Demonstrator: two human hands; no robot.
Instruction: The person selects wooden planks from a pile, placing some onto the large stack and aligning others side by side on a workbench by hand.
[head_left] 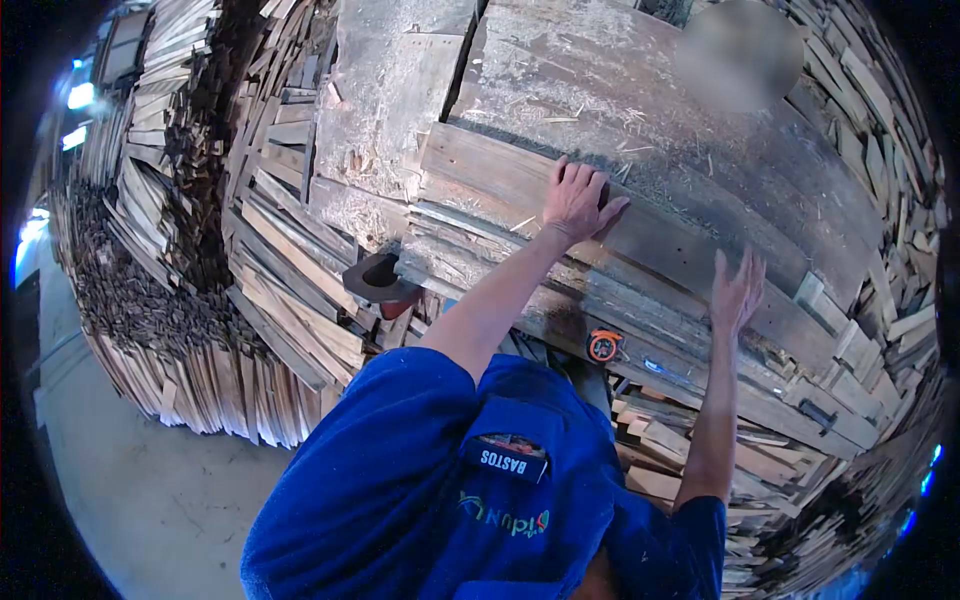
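Observation:
A long grey-brown board lies slantwise across the work surface, running down toward the right. My left hand is on this board, its fingers bent over the far edge and its thumb apart. Farther right, my right hand is over the same board with its fingers apart and slightly blurred; whether it touches the wood is hard to tell. Several narrower planks lie alongside on the near side. On them, between my arms, is an orange tape measure.
Dusty wide panels strewn with wood chips form the far surface. Stacked wood pieces stand at the left, with more at the right. A dark object with a round opening sits near my left arm. Concrete floor shows lower left.

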